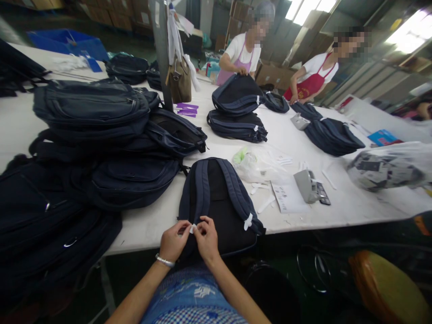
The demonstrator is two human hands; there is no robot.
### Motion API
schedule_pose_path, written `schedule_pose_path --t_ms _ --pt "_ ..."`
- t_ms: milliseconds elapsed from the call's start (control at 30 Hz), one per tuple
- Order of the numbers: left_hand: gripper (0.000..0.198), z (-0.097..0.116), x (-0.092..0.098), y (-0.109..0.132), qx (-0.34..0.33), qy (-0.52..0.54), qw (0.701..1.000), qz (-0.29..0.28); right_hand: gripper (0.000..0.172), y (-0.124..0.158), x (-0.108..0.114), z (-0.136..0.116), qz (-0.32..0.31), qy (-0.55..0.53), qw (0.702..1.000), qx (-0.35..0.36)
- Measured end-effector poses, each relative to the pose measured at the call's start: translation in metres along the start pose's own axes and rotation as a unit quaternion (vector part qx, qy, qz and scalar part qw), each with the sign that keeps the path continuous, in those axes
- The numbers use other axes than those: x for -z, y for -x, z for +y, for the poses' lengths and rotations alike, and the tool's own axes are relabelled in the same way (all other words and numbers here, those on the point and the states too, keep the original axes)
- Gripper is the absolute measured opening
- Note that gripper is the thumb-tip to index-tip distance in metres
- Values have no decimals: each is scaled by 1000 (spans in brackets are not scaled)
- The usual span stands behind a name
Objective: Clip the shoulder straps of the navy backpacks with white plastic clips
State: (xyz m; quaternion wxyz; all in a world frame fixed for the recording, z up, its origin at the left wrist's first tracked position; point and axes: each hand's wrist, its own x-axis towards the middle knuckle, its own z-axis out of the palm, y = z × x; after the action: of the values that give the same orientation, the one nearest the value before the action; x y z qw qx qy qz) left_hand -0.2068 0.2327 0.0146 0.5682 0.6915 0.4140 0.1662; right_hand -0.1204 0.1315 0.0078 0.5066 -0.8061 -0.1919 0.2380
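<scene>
A dark navy backpack (218, 202) lies in front of me at the table's near edge, its padded shoulder straps facing up. Over the lower end of its left strap, my left hand (174, 238) and my right hand (206, 238) pinch a small white strip (192, 228) between fingertips. Both hands are closed and almost meet at the strip. A similar white tag (248, 222) is wrapped on the lower end of the right strap. Several loose white strips (266, 204) lie on the table to the right of the backpack.
Piled navy backpacks (91, 112) fill the left side. To the right are a clear plastic bag (259, 166), a paper sheet (288, 198), a grey tape dispenser (305, 185) and a wrapped bundle (384, 166). Across the table, two co-workers (241, 56) handle backpacks beyond a metal post (162, 54).
</scene>
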Motion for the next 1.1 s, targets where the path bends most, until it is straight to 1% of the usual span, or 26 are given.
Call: schedule_pose_path --t_ms 67,133,233,300,333,400,467,567,633,700,767,833,900,1000,1033,1100 --pt "23 -4 1 -4 36 43 998 16 13 1 0 -1 1 -19 1000 -7" --pt "29 -11 1 -7 103 121 987 18 13 1 2 -1 -10 -37 999 -21" --pt "40 -21 -1 -10 208 240 948 8 13 1 4 0 -28 -54 998 -25" --pt "44 -24 -3 -9 243 284 927 6 12 2 4 1 -32 -53 998 -9" --pt "46 -24 -3 -8 248 293 923 3 12 3 4 2 -32 -48 998 -1" --pt "49 -20 -2 -8 234 286 929 -12 11 4 4 4 -29 -35 999 9" --pt "51 -12 1 -9 194 245 949 -29 12 5 4 5 -31 -20 999 15" --pt "47 -1 6 -14 129 170 976 -41 12 3 6 5 -48 -5 998 32" --pt "45 3 9 -17 118 144 982 -43 12 1 8 4 -58 -4 997 45" --pt "47 2 10 -21 135 140 980 -49 11 -1 9 2 -58 -10 997 46" --pt "50 -2 10 -22 153 146 975 -67 12 -1 9 2 -55 -28 998 27" --pt "52 -6 10 -21 154 148 973 -85 14 1 9 4 -49 -61 997 2" --pt "51 -8 9 -19 151 131 975 -100 18 4 9 8 -20 -100 995 -23" --pt "50 -7 5 -17 126 50 982 -128 23 10 10 18 35 -122 989 -74" --pt "51 -7 3 -17 110 12 985 -132 26 12 10 21 42 -117 988 -89" --pt "50 -7 -1 -17 78 -55 988 -125 31 14 8 27 25 -101 989 -108"
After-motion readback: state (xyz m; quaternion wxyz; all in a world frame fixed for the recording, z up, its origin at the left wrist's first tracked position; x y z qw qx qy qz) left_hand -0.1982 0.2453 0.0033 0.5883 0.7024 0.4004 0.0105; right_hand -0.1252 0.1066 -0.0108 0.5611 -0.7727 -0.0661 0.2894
